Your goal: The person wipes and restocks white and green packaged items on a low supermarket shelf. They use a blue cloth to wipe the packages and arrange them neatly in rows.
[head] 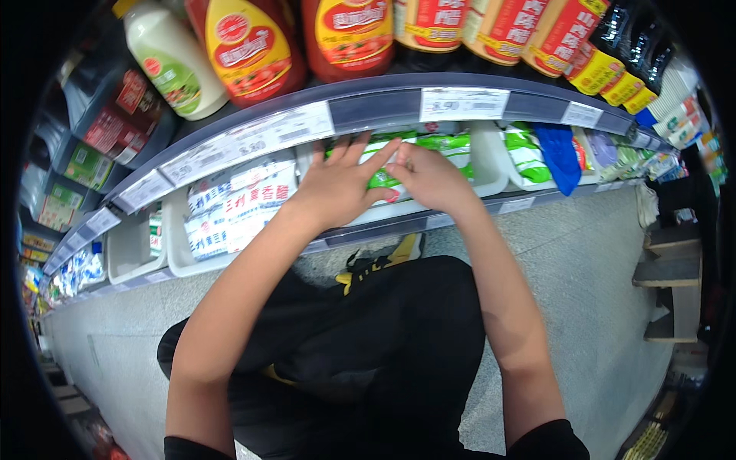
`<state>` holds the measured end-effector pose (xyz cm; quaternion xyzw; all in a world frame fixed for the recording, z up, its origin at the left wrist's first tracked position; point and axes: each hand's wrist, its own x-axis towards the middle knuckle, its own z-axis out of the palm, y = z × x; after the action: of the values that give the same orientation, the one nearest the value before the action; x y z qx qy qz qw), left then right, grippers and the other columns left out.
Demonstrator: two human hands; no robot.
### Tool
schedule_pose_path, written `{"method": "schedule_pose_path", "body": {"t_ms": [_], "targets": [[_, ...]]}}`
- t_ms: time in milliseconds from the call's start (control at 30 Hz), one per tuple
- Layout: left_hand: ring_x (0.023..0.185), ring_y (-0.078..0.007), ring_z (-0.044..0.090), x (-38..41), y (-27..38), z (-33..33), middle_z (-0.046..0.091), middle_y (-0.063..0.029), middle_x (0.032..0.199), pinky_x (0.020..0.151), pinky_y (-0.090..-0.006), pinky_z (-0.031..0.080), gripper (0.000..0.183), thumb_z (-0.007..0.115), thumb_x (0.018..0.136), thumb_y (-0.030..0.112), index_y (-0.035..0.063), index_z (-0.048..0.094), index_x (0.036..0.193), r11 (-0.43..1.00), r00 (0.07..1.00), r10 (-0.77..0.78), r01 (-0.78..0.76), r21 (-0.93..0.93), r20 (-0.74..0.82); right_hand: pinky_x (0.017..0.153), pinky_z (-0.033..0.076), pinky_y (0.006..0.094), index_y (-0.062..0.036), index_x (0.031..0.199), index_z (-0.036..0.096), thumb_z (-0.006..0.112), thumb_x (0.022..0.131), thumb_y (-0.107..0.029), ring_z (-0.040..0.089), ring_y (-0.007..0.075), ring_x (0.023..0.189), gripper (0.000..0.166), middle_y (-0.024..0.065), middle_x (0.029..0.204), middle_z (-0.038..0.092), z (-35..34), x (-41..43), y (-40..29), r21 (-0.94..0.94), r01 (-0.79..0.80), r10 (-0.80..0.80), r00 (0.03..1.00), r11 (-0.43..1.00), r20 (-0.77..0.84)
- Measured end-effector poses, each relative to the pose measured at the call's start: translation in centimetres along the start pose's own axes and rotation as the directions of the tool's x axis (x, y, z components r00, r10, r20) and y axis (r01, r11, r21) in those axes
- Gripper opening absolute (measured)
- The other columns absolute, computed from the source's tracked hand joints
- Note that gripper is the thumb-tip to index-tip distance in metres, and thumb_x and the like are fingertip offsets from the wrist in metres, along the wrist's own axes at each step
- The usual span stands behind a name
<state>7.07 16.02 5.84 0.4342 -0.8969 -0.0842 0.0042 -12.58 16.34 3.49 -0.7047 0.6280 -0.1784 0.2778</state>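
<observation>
Green-and-white plastic packets (445,150) lie in a white bin on the bottom shelf, partly covered by my hands. My left hand (336,187) is laid over the packets from the left, palm down with its fingers spread. Close beside its index finger, my right hand (431,175) has its fingers bent over the packets. Whether the right hand pinches a packet edge is hidden. To the left, a white plastic bin (175,238) holds stacked white pouches (244,210) with red and blue print.
Above my hands juts the shelf edge (376,109) with price labels. Red sauce bottles (353,49), a white sauce bottle (172,63) and several orange-tan bottles (503,26) stand on it. A blue plastic piece (558,158) hangs over the right bin. My shoe (397,253) is below the shelf.
</observation>
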Motion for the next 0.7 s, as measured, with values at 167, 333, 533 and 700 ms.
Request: {"method": "schedule_pose_path", "body": {"t_ms": [167,333,533,700], "targets": [[0.149,-0.0388,0.020,-0.1,-0.2,0.5,0.023,-0.0220,0.160,0.116,-0.0629,0.017,0.071,0.049,0.096,0.055,0.0326,0.021,0.158,0.997,0.999,-0.002,0.005,0.080,-0.039,0.057,0.043,0.0377,-0.0008,0.077,0.056,0.063,0.093,-0.029,0.059,0.0321,0.062,0.033,0.0155,0.069,0.060,-0.9,-1.7,-2.2,0.104,0.065,-0.050,0.989,0.992,-0.136],[0.151,-0.0360,0.018,-0.1,-0.4,0.7,0.021,-0.0211,0.162,0.118,-0.0606,0.011,0.064,0.045,0.099,0.053,0.0337,0.026,0.157,0.997,0.998,0.018,-0.014,0.073,-0.066,0.078,0.049,0.0410,-0.0055,0.082,0.067,0.065,0.085,-0.015,0.063,0.0279,0.084,0.010,0.0078,0.082,0.066,-5.4,-5.8,2.6,-0.122,0.279,-0.247,0.472,0.952,-0.846],[0.151,-0.0356,0.017,0.1,0.0,0.8,0.020,-0.0205,0.162,0.119,-0.0597,0.009,0.062,0.044,0.100,0.050,0.0330,0.027,0.156,0.998,0.995,0.025,-0.020,0.058,-0.097,0.100,0.044,0.0450,-0.0048,0.127,0.059,0.071,0.073,-0.023,0.057,0.0407,0.110,0.058,0.0233,0.117,0.059,-14.6,-8.3,15.5,-0.167,-0.120,-0.035,0.702,0.979,-0.711],[0.150,-0.0364,0.018,-0.7,-0.7,0.7,0.022,-0.0199,0.161,0.118,-0.0605,0.010,0.059,0.047,0.100,0.046,0.0300,0.033,0.155,1.000,0.991,0.016,-0.015,0.007,-0.129,0.097,0.047,0.0468,-0.0069,0.133,0.053,0.070,0.070,-0.023,0.058,0.0439,0.111,0.068,0.0270,0.120,0.058,-15.9,-8.0,12.9,-0.339,-0.181,-0.025,0.852,0.923,-0.523]]}}
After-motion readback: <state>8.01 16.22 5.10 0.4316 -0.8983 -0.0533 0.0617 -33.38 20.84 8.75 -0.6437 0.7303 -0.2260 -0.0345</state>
